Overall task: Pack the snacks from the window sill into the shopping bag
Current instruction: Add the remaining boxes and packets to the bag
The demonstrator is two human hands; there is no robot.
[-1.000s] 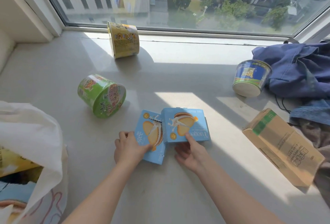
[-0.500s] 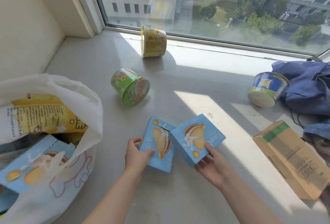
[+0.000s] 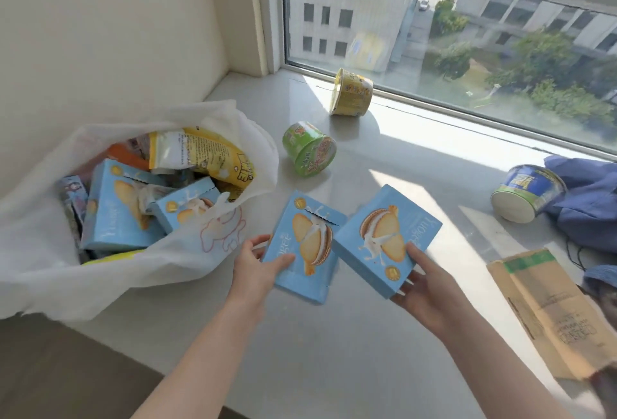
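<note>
The left fingers (image 3: 282, 261) pinch one blue biscuit box (image 3: 309, 241) by its edge. The right fingers (image 3: 415, 256) clasp a second box (image 3: 384, 235) beside it, both over the window sill (image 3: 334, 335). Best carry them leftward, one after the other, and lay them flat in the open shopping bag (image 3: 50, 278).

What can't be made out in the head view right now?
All head view:
- Lower contents of the shopping bag: hidden by its white wall and the boxes on top.
- Fingers of the left hand and right hand: partly behind the left box and right box they hold.
- Brown carton: print too small to read.
- Blue cloth: cut by the right edge.
</note>
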